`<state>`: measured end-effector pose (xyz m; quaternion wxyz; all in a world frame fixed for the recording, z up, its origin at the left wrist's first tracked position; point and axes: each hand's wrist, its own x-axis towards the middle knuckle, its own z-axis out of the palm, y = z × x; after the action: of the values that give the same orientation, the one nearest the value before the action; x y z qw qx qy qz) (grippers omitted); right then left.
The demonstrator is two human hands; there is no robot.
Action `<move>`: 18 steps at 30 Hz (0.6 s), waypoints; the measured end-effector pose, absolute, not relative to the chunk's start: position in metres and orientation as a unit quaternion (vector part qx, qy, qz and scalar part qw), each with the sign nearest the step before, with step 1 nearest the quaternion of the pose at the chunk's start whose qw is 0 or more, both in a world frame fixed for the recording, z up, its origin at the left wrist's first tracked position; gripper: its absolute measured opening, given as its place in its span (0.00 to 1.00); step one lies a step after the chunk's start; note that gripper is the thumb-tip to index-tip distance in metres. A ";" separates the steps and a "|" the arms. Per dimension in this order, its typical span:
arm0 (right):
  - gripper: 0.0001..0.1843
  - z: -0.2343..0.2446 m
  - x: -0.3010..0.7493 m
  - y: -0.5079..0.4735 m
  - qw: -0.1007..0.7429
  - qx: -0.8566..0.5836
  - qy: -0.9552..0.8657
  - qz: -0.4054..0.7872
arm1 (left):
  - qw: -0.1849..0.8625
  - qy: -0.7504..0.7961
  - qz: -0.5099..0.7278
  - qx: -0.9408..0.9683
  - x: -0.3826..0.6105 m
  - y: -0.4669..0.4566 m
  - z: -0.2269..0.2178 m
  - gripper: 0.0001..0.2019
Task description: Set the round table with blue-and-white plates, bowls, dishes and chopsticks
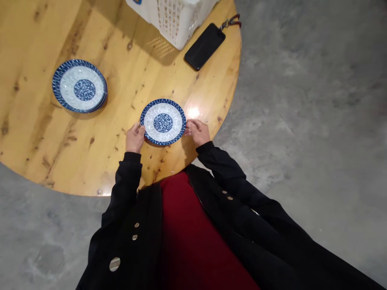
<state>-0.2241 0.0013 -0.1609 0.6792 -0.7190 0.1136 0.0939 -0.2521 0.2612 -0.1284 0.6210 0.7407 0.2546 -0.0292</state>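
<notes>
A blue-and-white patterned plate [163,122] is in front of me, close to the near edge of the table. My left hand [135,137] pinches its left rim between thumb and fingers. On the opposite side, my right hand [198,131] has its fingers closed at the right rim. Whether the plate rests on the wood or is lifted slightly, I cannot tell. Further left stands a stack of similar blue-rimmed plates [80,85], apart from both hands.
The round wooden table [121,92] ends in a curved edge at the right and front, with grey concrete floor [302,100] beyond. A white perforated plastic basket [179,20] stands at the back. Beside it lies a black phone [205,46] with a strap [231,22].
</notes>
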 end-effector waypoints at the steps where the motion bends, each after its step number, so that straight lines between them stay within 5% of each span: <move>1: 0.18 -0.160 -0.222 -0.009 0.691 -0.704 0.138 0.084 | 0.621 0.267 -0.031 0.737 -0.254 0.263 -0.128 0.18; 18: 0.10 -0.146 -0.253 -0.091 0.670 -0.682 0.294 -0.023 | 0.611 0.345 -0.014 0.712 -0.308 0.302 -0.127 0.19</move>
<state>-0.2534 -0.0913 -0.1462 0.6698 -0.6816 0.2937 -0.0233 -0.3081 0.3021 -0.1272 0.6108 0.7123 0.3455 -0.0144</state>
